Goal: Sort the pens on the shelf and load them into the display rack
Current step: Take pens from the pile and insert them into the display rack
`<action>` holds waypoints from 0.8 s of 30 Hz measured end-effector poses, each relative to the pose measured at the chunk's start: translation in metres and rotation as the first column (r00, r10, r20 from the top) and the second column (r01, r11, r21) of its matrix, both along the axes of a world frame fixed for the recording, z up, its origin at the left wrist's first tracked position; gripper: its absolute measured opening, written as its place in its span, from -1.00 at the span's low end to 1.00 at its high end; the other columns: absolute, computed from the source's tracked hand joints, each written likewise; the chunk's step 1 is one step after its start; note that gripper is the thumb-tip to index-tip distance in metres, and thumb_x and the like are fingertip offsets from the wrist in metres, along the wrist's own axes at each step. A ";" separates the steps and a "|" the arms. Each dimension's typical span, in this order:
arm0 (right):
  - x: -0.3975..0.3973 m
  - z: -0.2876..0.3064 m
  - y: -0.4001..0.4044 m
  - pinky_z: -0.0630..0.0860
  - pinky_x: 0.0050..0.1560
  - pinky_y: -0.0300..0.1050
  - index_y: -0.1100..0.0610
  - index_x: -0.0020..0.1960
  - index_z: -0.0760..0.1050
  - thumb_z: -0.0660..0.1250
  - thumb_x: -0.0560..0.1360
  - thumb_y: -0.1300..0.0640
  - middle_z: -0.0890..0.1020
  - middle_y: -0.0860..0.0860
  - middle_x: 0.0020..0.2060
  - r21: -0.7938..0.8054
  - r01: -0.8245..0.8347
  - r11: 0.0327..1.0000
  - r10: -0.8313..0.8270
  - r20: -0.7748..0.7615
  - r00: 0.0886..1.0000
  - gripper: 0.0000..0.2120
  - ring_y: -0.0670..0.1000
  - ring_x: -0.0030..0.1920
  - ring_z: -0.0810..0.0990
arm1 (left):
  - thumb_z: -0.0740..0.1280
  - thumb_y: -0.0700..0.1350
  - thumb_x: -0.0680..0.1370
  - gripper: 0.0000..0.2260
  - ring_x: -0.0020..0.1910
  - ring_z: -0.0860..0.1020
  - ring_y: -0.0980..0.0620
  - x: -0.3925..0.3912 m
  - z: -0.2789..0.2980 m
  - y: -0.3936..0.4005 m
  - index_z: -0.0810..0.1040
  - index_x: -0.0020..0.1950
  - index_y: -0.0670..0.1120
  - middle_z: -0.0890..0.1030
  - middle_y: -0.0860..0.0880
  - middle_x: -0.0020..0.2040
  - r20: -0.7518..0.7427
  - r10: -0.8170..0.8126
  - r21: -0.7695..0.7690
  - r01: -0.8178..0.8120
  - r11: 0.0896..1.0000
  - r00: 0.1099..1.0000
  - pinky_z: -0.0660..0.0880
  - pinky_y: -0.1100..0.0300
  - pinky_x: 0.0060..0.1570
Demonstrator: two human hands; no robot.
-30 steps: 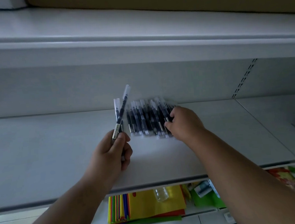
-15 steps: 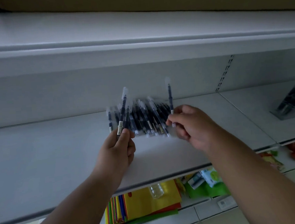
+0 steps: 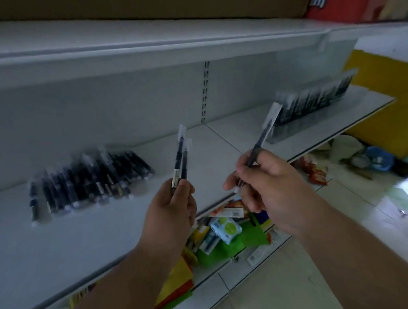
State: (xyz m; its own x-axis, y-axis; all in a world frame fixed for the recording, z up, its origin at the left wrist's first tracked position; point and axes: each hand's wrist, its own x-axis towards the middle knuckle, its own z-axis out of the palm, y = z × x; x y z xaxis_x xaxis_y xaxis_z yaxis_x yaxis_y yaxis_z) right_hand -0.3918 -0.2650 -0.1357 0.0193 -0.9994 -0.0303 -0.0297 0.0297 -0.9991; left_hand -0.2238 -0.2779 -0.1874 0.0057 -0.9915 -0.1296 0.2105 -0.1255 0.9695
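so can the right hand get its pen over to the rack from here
Probably yes: the right hand grips one pen aimed at the rack, and nothing stands on the shelf between them.

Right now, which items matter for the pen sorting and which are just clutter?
Job:
- two pens in left hand
- one pen in right hand
- pen pile
- display rack

Lying about:
- coloured packets on the lower shelf
- blue object on the floor

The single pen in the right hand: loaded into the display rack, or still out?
Out: the right hand holds the pen short of the rack.
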 end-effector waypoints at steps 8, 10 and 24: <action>-0.162 0.000 0.055 0.38 -0.38 -0.18 0.15 -0.09 0.56 0.20 0.65 0.10 0.55 0.04 -0.46 -0.116 0.201 0.973 -0.223 -0.222 0.949 -0.77 -0.02 -0.48 0.42 | 0.11 -0.12 0.69 -0.74 -0.53 0.20 0.10 -0.164 -0.001 0.020 0.37 -0.19 -0.12 0.27 0.01 -0.45 0.051 -0.186 -0.039 0.188 0.981 0.981 0.19 0.25 -0.55; -0.206 -0.001 0.065 0.40 -0.32 -0.13 0.08 -0.09 0.59 0.24 0.63 0.11 0.48 0.04 -0.51 -0.136 0.255 0.957 -0.282 -0.244 0.928 -0.81 -0.03 -0.45 0.43 | 0.11 -0.13 0.69 -0.77 -0.51 0.21 0.10 -0.208 0.000 0.028 0.38 -0.16 -0.11 0.29 0.02 -0.44 0.053 -0.215 -0.044 0.217 0.975 0.975 0.20 0.24 -0.52; -0.399 -0.002 0.024 0.51 -0.27 -0.32 -0.09 0.01 0.40 0.37 0.54 0.24 0.60 -0.03 -0.22 -0.283 0.413 0.866 -0.491 -0.324 0.808 -0.74 -0.17 -0.31 0.59 | 0.13 -0.09 0.68 -0.78 -0.45 0.21 0.07 -0.396 -0.005 -0.006 0.42 -0.11 -0.13 0.28 -0.03 -0.38 0.104 -0.234 -0.064 0.241 0.968 0.967 0.19 0.22 -0.49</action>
